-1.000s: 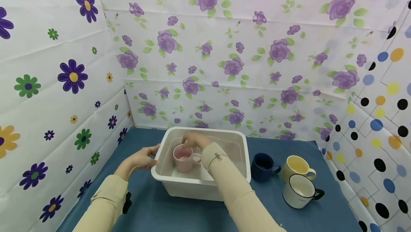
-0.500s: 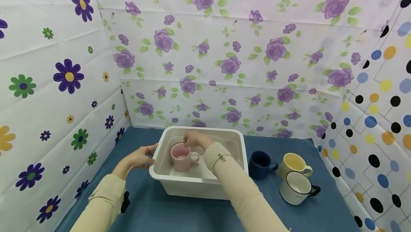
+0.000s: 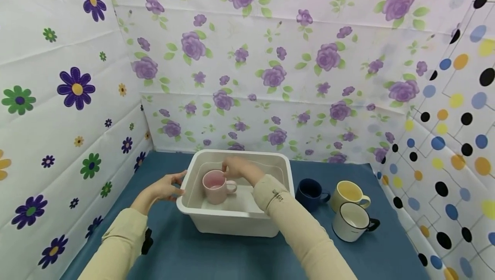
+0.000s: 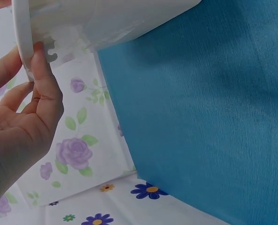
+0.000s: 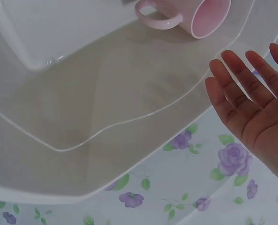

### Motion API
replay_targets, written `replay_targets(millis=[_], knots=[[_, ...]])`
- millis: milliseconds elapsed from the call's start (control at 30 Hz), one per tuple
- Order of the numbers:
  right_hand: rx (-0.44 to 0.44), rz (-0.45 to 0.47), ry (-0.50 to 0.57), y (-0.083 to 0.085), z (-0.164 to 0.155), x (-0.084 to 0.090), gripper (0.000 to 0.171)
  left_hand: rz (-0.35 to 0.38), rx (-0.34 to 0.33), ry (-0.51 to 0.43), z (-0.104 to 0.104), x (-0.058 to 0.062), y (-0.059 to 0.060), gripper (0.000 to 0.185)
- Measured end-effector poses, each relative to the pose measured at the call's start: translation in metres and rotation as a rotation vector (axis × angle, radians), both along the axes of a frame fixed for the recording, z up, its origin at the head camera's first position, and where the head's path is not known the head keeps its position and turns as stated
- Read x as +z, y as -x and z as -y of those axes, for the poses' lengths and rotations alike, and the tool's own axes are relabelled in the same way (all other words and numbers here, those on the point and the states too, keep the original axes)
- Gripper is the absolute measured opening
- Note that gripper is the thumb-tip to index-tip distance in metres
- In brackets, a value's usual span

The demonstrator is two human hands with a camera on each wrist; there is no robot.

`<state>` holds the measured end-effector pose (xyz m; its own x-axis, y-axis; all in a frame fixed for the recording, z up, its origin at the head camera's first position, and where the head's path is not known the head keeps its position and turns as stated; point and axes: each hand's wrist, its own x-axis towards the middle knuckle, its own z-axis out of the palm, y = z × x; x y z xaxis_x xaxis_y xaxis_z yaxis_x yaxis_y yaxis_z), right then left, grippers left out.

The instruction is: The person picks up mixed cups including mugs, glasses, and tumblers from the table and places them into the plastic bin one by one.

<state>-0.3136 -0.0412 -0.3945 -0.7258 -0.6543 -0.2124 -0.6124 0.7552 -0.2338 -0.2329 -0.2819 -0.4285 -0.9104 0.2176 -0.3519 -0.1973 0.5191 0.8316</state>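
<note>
A blue table cover (image 3: 216, 258) fills the floor of a booth whose walls are papered with purple roses, coloured daisies and polka dots. At the centre of the cover sits a white plastic tub (image 3: 232, 222), the landmark here, holding shallow, clear water. A person in cream sleeves reaches in from the near side. Their left hand (image 3: 164, 187) is at the tub's left end, with the thumb laid on the rim and the fingers loosely extended beside it, steadying rather than clamping. Their right hand (image 3: 237, 169) hovers inside the tub above the water, palm open and fingers straight, holding nothing. Just left of that hand, inside the tub, a pink mug (image 3: 215, 186) stands upright in the water with its handle towards the right hand. To the right of the tub, on the cover, stand three more mugs: a dark blue mug (image 3: 310, 192) closest to the tub, a yellow mug (image 3: 348, 194) beyond it, and a white mug with a dark rim and handle (image 3: 351, 223) nearest the person. The risk, as I judge it: the pink mug is wet and may slip from a careless grip, splashing water over the rim, and the light left-hand hold may let the tub slide.
</note>
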Motion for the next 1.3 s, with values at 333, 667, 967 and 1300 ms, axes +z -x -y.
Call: replay_targets(millis=[333, 667, 967, 1300], knots=[[0.034, -0.034, 0.035, -0.01, -0.024, 0.005, 0.032, -0.001, -0.007, 0.008, 0.0, 0.0, 0.0, 0.078], [0.009, -0.134, 0.144, -0.03, -0.045, 0.015, 0.026, -0.006, -0.016, -0.001, 0.001, -0.001, 0.003, 0.078], [0.025, -0.184, 0.196, -0.047, -0.061, 0.02, 0.024, -0.01, -0.031, -0.009, 0.0, -0.002, -0.001, 0.078], [0.07, -0.217, 0.221, -0.062, -0.08, 0.023, 0.022, -0.002, -0.042, -0.005, -0.001, 0.003, -0.002, 0.077]])
